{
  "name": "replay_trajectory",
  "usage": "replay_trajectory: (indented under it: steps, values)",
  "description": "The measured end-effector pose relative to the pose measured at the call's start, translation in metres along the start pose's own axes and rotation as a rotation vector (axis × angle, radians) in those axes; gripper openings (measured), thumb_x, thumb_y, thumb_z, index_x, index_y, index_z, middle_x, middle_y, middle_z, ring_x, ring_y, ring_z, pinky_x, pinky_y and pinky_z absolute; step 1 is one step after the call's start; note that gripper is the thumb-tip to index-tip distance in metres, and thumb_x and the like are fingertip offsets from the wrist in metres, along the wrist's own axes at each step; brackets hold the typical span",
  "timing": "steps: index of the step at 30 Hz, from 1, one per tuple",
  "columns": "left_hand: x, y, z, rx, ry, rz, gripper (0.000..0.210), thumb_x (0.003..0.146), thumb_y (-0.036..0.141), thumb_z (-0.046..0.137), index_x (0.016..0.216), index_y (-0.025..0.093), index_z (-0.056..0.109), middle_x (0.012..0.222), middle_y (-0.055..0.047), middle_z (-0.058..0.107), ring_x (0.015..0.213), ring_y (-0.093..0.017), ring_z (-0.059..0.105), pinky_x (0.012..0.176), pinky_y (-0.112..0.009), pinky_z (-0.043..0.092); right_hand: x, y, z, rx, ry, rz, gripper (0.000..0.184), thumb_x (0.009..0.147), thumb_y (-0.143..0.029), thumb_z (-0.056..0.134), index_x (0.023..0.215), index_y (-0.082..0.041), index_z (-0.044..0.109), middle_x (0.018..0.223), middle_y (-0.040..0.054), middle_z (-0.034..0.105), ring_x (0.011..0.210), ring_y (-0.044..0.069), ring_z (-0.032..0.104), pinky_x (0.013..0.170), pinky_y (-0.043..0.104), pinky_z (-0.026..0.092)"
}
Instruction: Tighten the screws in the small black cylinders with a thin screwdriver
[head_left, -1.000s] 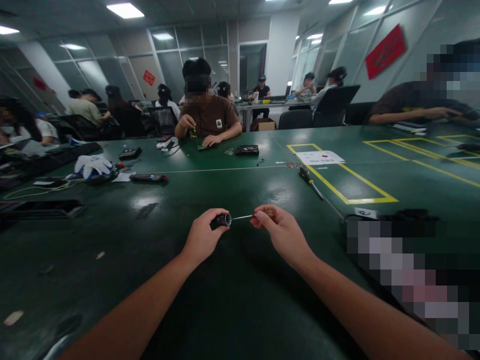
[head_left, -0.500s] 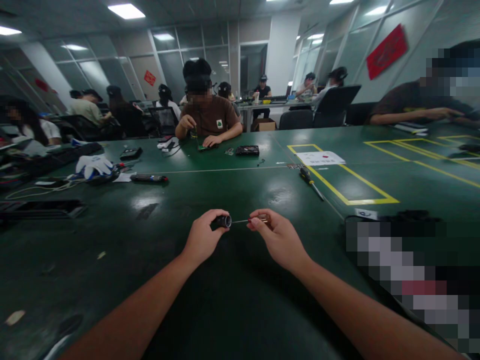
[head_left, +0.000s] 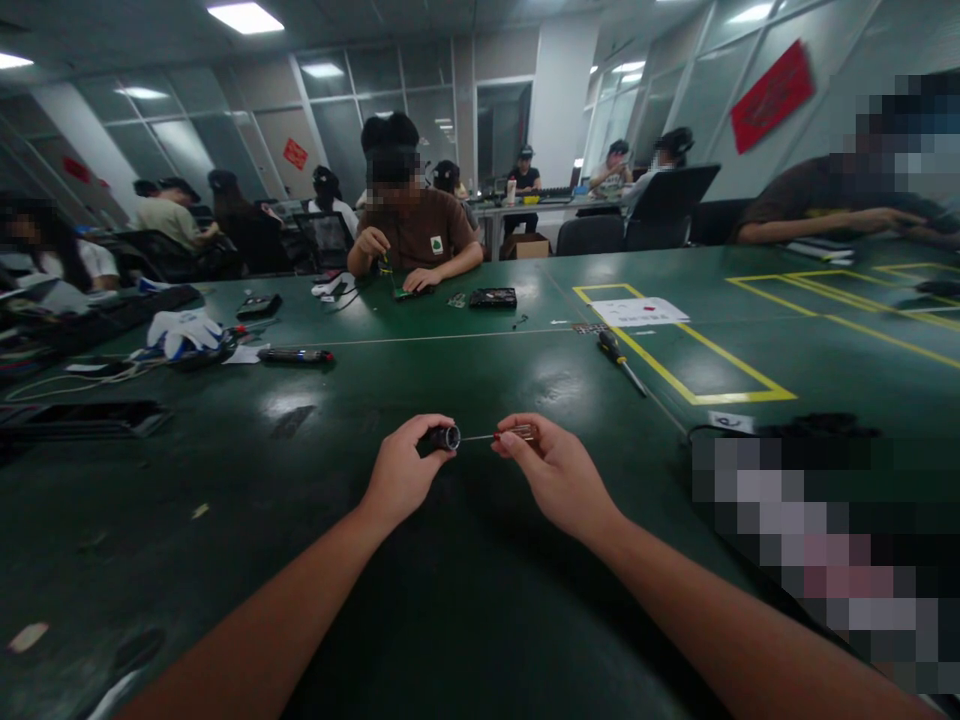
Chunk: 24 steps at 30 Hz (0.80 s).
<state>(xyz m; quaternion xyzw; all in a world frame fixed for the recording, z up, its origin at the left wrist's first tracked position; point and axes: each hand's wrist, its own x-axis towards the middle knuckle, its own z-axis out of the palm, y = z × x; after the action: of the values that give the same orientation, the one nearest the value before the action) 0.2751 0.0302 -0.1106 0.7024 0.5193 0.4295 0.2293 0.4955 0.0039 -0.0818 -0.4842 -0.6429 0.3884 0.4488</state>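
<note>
Over the green table, my left hand (head_left: 405, 470) is closed around a short black cylindrical part (head_left: 448, 438) whose round, ringed end faces me and to the right. My right hand (head_left: 559, 470) grips the clear reddish handle of a small screwdriver (head_left: 523, 433). The thin shaft points left and its tip reaches the edge of the black part; whether it touches or goes inside is too small to tell. The fingers hide much of both things.
A larger black-and-yellow screwdriver (head_left: 621, 362) lies ahead to the right, beside a taped yellow rectangle (head_left: 739, 398) and a paper sheet (head_left: 641, 312). A dark pen-shaped tool (head_left: 296, 356) and white gloves (head_left: 184, 333) lie at left. Across the table sits a co-worker (head_left: 424, 225).
The black part has turned slightly, so its round end faces me more. Both hands keep nearly the same place and hold; the whole view has shifted a little.
</note>
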Motion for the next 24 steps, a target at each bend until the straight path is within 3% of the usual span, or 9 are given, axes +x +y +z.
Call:
replay_trajectory:
  steps: [5,13,24]
  values:
    - [0.0000,0.0005,0.0001,0.011,-0.002,-0.040,0.034,0.079,0.011,0.074,0.109,0.026,0.072,0.112,-0.003,0.074,0.106,-0.023,0.068,0.102,-0.043,0.050,-0.0010,-0.0004,-0.0012,0.012,0.036,-0.009,0.018,0.097,-0.035,0.059,0.107,-0.022,0.066,0.095,0.0042,0.077,0.090,0.019,0.075,0.083,0.034,0.055]
    - [-0.0010,0.0026,0.0000,-0.014,-0.016,-0.038,0.033,0.079,0.010,0.074,0.107,0.026,0.072,0.114,-0.001,0.073,0.109,-0.023,0.067,0.103,-0.043,0.049,-0.0032,-0.0025,-0.0004,-0.124,-0.021,-0.084,0.016,0.098,-0.031,0.057,0.109,-0.023,0.067,0.093,0.0019,0.077,0.085,0.019,0.072,0.076,0.033,0.053]
    - [0.0000,-0.0013,0.0001,-0.040,-0.045,-0.045,0.035,0.079,0.014,0.074,0.111,0.026,0.073,0.114,-0.003,0.074,0.108,-0.024,0.068,0.104,-0.046,0.050,-0.0063,-0.0087,-0.0006,-0.233,0.018,-0.169,0.014,0.098,-0.029,0.058,0.107,-0.024,0.068,0.099,0.0028,0.078,0.090,0.020,0.074,0.080,0.033,0.053]
